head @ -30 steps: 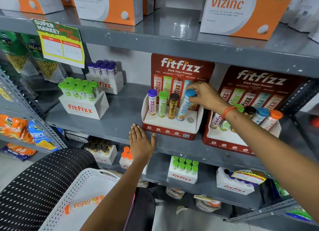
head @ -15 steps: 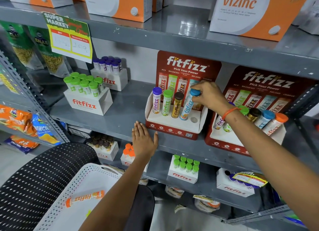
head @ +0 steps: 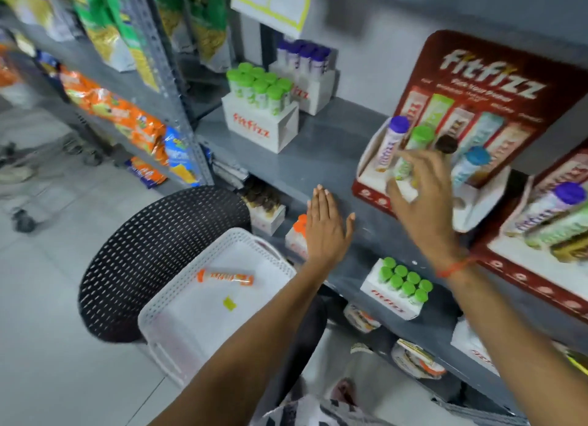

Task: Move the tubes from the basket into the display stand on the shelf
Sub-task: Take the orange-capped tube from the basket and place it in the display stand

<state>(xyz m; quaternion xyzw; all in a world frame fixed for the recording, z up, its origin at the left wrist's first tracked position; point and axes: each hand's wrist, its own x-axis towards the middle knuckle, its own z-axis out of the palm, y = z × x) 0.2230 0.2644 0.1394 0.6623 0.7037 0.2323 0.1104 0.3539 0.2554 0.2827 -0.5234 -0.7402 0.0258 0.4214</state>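
One orange-capped tube (head: 225, 278) lies flat in the white perforated basket (head: 178, 336) on a black chair. The red display stand (head: 370, 192) sits on the grey shelf (head: 321, 158) and holds a purple-capped tube (head: 392, 139), a green-capped tube (head: 415, 145), a brown-capped tube (head: 446, 144) and a blue-capped tube (head: 471, 166). My right hand (head: 420, 196) hovers in front of the stand, fingers loosely spread, holding nothing. My left hand (head: 326, 226) rests flat against the shelf's front edge, fingers together and pointing up.
A second red stand (head: 541, 276) with tubes sits to the right. White boxes of green-capped (head: 259, 107) and purple-capped tubes (head: 305, 72) stand at the shelf's left. More tube boxes (head: 401, 288) fill the lower shelf. The black mesh chair (head: 143, 250) sits over the tiled floor.
My right hand has let go of the blue-capped tube, which stands in the stand, and has pulled back down and left. The view has swung left and down. My left hand stays put.
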